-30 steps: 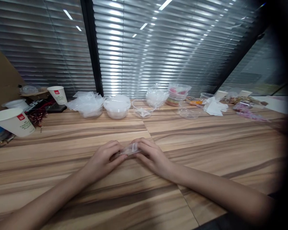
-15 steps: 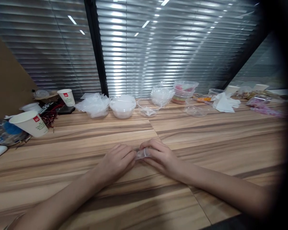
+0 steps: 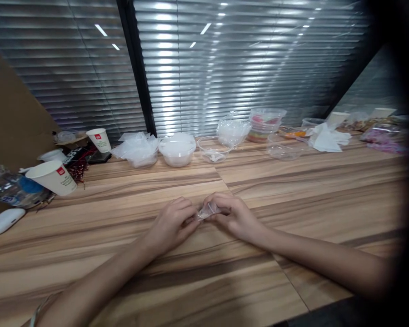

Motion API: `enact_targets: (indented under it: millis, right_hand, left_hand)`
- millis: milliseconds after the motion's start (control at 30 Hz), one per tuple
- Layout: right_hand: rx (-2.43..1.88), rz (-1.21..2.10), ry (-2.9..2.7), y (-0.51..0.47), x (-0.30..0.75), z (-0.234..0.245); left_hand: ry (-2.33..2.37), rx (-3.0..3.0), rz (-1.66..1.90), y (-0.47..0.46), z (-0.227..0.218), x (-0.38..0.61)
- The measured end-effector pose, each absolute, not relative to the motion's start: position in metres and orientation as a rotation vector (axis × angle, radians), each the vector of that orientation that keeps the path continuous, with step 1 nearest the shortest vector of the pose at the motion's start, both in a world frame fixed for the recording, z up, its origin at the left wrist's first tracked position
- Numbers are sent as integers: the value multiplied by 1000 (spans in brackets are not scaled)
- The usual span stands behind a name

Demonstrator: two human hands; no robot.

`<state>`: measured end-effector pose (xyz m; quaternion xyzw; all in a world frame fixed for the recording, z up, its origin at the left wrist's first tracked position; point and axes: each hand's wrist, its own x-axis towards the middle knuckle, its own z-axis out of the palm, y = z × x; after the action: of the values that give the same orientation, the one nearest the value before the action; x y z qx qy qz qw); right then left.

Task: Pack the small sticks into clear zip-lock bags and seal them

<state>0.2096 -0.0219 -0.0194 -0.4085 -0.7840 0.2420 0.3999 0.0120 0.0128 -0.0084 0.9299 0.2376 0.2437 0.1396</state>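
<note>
A small clear plastic bag [image 3: 208, 210] is pinched between both hands just above the wooden table [image 3: 293, 190]. My left hand [image 3: 172, 225] has its fingers curled onto the bag's left end. My right hand [image 3: 233, 215] grips the bag's right end, fingers closed. What is inside the bag, if anything, cannot be made out.
Along the far edge stand clear plastic bowls [image 3: 213, 149], a lidded white tub [image 3: 177, 150], loose plastic bags [image 3: 136, 147] and a stack of containers with coloured contents [image 3: 264, 123]. Paper cups [image 3: 52, 177] and a plastic bottle [image 3: 10, 190] lie at the left. White tissue [image 3: 325, 138] lies at the right.
Both hands stay together on the small bag, which has been folded smaller. The view has shifted, so the hands sit a little further right in the frame.
</note>
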Motion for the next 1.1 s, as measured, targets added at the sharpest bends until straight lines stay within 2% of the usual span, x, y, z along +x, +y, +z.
enact_targets:
  millis: [400,600,767,867,967,1100]
  right_hand:
    - [-1036,448,-2134,-13,217,-11]
    - [-1036,495,-2035,-17,216,-17]
    - [-1101,665,-1960,-13,215,-15]
    - [-1051,848,-1868,-7,217,-11]
    - [-1066,897,-1765,-1,221,-13]
    - [-1105,904,-1708,1,225,-20]
  left_hand:
    - [697,2696,766,18,-13,6]
    - [787,2609,707,12,-10,10]
    - [802,2361,611,18,-4,9]
    - [834,2049,692,26,-5,7]
    - [829,1699,803,32,-9,6]
    - [809,1579,794,34,-11,5]
